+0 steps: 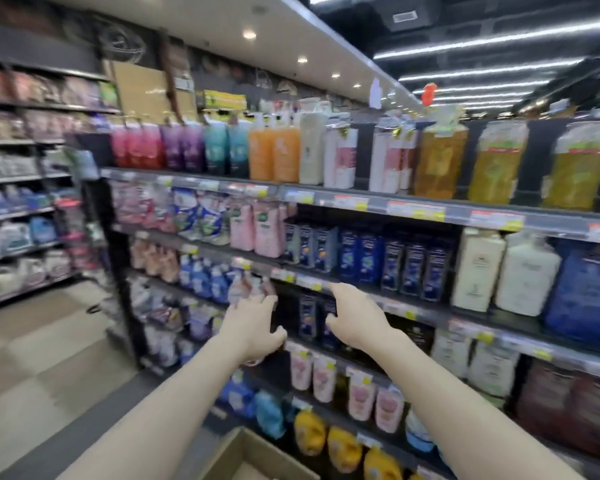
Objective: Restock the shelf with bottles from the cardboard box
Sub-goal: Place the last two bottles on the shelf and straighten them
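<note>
Both of my hands reach into the third shelf (413,311) from the top. Two dark blue bottles (308,315) stand upright there, side by side. My left hand (257,323) is open with its fingers spread, just left of the bottles in front of a dark gap. My right hand (355,317) is also open; its thumb is at the edge of the right-hand bottle, though blur hides whether they touch. More dark blue bottles (392,261) fill the shelf above. An open corner of the cardboard box (246,452) shows at the bottom, below my arms.
The shelving unit runs from the middle to the far right, packed with pump bottles (274,150) on top, pink refill pouches (267,233), white bottles (499,271) and yellow pouches (309,431) low down. An aisle with tiled floor (42,358) opens to the left, with another shelf unit (14,202) beyond it.
</note>
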